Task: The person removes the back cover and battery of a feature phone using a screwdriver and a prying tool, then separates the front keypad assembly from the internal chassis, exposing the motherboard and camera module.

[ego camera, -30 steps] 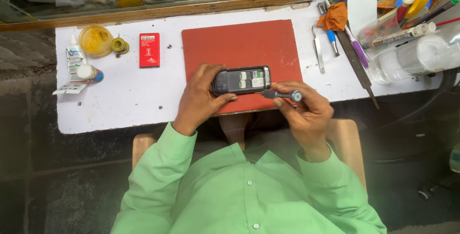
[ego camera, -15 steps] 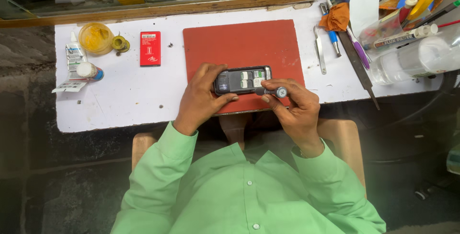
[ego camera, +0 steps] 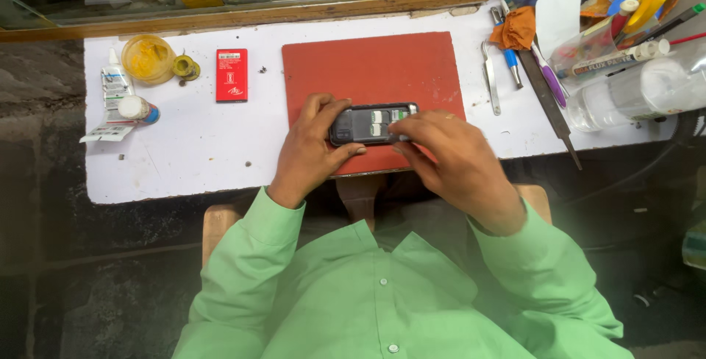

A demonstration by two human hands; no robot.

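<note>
A white tabletop [ego camera: 191,146] carries a red mat [ego camera: 371,68]. On the mat's near edge lies an opened phone [ego camera: 371,123], back cover off; the left hand [ego camera: 312,146] grips its end, and the right hand [ego camera: 448,157] pinches a small tool against its insides. Probing the compartment seems underway and calls for steadiness. A yellow dish [ego camera: 147,57] holds paste.

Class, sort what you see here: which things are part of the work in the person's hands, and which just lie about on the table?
In hand:
opened phone
left hand steadying it
right hand at its open back
red mat beneath

Lying about:
red battery
yellow dish
glue tube
tweezers
orange cloth
</note>
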